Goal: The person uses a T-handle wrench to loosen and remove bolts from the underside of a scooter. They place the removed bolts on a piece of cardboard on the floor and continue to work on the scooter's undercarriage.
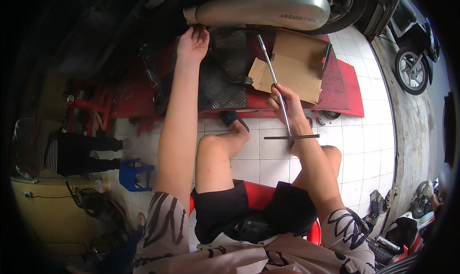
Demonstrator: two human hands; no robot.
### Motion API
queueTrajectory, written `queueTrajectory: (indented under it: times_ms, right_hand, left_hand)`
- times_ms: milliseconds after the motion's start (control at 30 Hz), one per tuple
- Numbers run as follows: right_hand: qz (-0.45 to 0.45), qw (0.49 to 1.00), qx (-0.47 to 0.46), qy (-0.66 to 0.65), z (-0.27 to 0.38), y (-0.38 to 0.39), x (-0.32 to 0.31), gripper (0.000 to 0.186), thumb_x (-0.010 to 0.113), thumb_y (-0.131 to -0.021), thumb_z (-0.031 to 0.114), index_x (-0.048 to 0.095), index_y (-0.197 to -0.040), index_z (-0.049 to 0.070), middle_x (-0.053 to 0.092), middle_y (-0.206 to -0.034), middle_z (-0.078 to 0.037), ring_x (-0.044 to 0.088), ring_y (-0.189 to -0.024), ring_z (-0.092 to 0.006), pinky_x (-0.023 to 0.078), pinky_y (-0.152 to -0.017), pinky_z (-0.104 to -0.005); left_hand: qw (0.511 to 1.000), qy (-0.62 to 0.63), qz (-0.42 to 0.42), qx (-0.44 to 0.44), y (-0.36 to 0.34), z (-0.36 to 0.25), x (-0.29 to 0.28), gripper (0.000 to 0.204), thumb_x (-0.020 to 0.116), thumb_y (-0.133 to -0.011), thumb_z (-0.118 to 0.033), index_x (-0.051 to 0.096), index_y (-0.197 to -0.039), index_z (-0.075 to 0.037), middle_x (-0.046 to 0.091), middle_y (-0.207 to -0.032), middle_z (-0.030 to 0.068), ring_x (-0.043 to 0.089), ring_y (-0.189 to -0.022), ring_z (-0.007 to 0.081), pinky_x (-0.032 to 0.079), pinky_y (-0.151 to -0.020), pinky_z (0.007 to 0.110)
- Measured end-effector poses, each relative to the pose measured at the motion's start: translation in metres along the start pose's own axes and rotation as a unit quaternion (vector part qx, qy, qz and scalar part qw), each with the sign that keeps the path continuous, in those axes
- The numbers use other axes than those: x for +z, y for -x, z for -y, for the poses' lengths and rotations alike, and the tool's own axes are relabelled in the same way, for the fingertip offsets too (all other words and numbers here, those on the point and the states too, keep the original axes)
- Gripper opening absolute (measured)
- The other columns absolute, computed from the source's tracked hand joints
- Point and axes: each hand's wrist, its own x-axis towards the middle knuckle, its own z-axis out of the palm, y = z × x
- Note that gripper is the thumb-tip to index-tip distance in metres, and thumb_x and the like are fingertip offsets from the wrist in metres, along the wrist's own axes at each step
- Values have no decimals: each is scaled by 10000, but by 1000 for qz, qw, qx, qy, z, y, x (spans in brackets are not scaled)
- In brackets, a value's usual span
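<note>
My left hand (193, 45) reaches up to the front end of a silver exhaust muffler (261, 8) on a motorbike. Its palm faces me and its fingers are stretched out and slightly bent, the tips close under the muffler's end. Whether they touch it I cannot tell. In my right hand (286, 101) is a long chrome T-handle socket wrench (267, 58), gripped along the shaft. The socket end points up and away, while the dark crossbar (306, 136) lies over my right wrist. Behind the wrench is a flattened cardboard box (297, 65).
The motorbike stands above a red lift platform (352, 89) with a black tread plate (223, 89). At left are a blue plastic stool (134, 175) and a person in dark trousers (79, 152). Other motorbikes stand at the right, one showing its wheel (411, 70).
</note>
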Motion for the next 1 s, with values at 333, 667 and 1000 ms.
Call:
queueTrajectory:
  times_ms: [333, 667, 1000]
  right_hand:
    - [9, 1000, -9, 9, 2, -7, 9, 306, 467, -954, 252, 473, -697, 87, 291, -505, 46, 254, -423, -94, 207, -449, -267]
    - [3, 999, -40, 12, 28, -8, 1, 314, 428, -971, 242, 461, -698, 91, 294, -504, 49, 249, -423, -90, 202, -449, -267]
    - [1, 976, -25, 218, 8, -33, 23, 345, 446, -973, 251, 486, -672, 87, 359, -512, 43, 287, -448, -59, 207, -426, -238]
  left_hand:
    - [995, 98, 14, 25, -34, 5, -20, 121, 455, -968, -61, 498, -1026, 36, 543, -950, 125, 521, -820, 214, 482, -718, 315]
    - [898, -424, 116, -6, 60, 160, -63, 76, 585, -902, -29, 584, -970, 4, 615, -829, 40, 561, -726, 101, 468, -688, 231]
    - [736, -612, 234, 169, 122, 112, -73, 340, 570, -905, -113, 538, -1224, -2, 643, -1061, 158, 659, -883, 211, 524, -732, 296]
